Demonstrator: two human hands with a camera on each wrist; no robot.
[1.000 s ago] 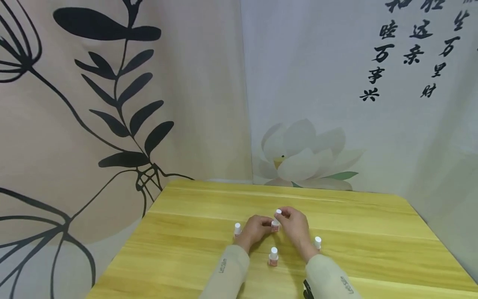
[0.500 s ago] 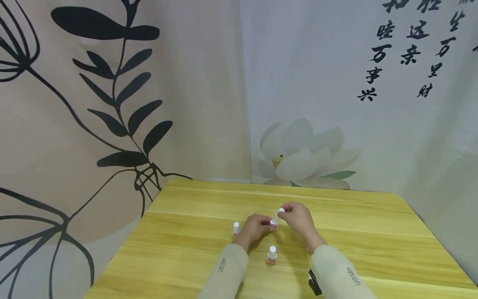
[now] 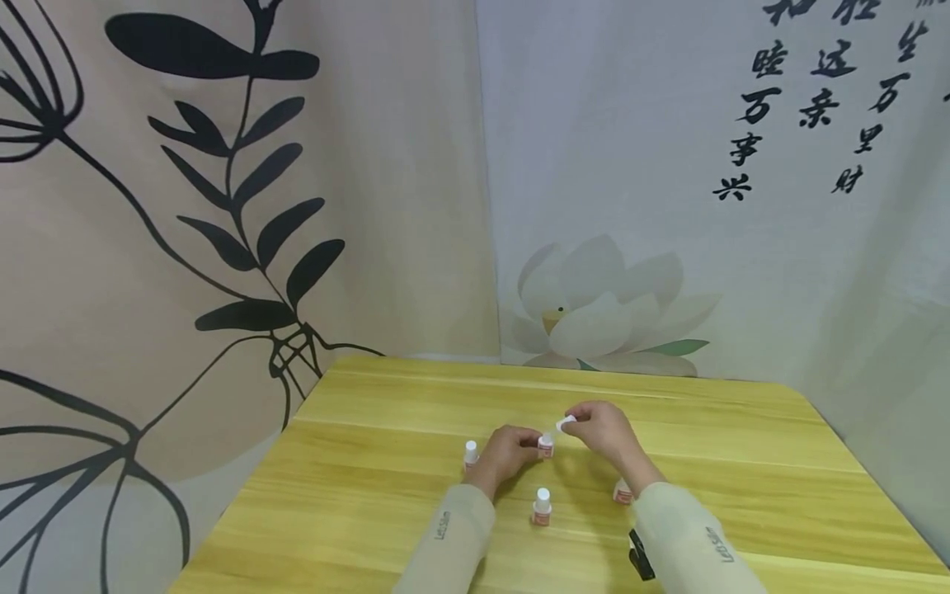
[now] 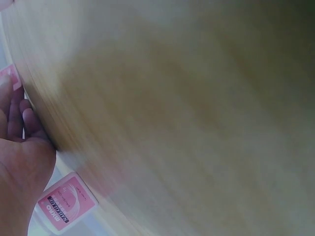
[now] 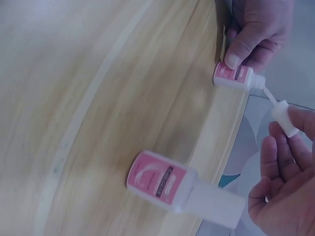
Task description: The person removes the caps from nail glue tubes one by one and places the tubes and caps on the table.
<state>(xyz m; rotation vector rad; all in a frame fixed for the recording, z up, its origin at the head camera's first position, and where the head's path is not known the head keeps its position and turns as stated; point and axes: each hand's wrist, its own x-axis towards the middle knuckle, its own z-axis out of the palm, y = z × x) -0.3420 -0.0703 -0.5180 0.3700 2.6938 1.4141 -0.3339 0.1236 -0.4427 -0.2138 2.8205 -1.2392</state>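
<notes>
My left hand [image 3: 508,450] grips a small nail glue bottle [image 3: 546,448] with a pink label, upright on the table. The right wrist view shows its thumb pressing the label of that uncapped bottle [image 5: 231,73]. With thumb and fingers, my right hand [image 3: 604,429] pinches the white brush cap [image 5: 284,118], held tilted just right of the bottle. Its thin pale stem [image 5: 269,95] points at the bottle's mouth; whether the tip touches the rim I cannot tell. In the left wrist view, only the edge of the held bottle [image 4: 11,78] shows beyond the fingers.
Capped bottles of the same kind stand left of my left wrist [image 3: 471,455] and nearer the front [image 3: 543,507]. Another bottle [image 3: 623,492] is partly hidden by my right forearm. The wooden table [image 3: 416,396] meets a printed curtain [image 3: 416,206] behind.
My right hand has moved right, away from the bottle's neck, with the cap now tilted over. The left hand and its bottle have stayed in place.
</notes>
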